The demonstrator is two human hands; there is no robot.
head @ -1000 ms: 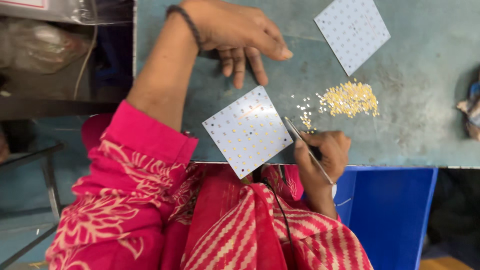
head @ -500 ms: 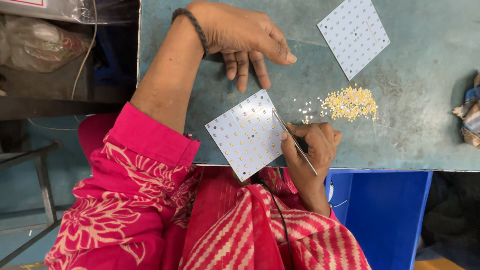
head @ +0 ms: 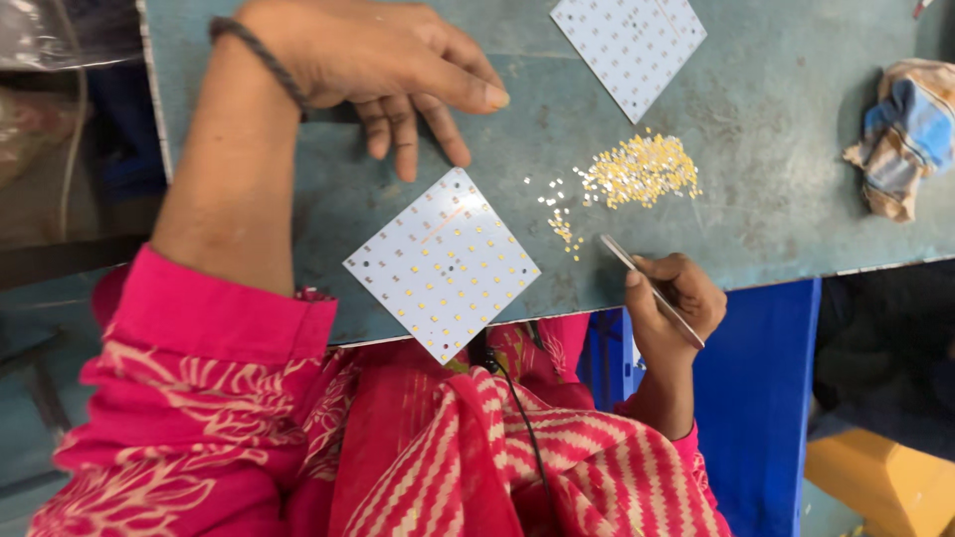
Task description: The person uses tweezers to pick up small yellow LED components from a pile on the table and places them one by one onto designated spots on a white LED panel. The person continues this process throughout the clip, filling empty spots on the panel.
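Observation:
A white square board (head: pixel 443 264) dotted with small yellow parts lies on the teal table (head: pixel 786 214) near its front edge. My left hand (head: pixel 383 65), with a dark band on the wrist, rests just beyond the board with fingers loosely spread and holds nothing. My right hand (head: pixel 676 298) grips thin metal tweezers (head: pixel 649 286) at the table's edge. Their tip points at a few scattered yellow parts (head: pixel 563 227), to the right of the board. A larger pile of the tiny yellow parts (head: pixel 642 169) lies just beyond.
A second white square board (head: pixel 629 45) lies at the far side of the table. A crumpled striped cloth (head: pixel 903 134) sits at the right end. A blue panel (head: pixel 756 398) stands below the table edge, beside my red patterned clothing.
My right hand has moved the tweezers off the near board and to the right, toward the loose yellow parts. My left hand has stayed beyond the board.

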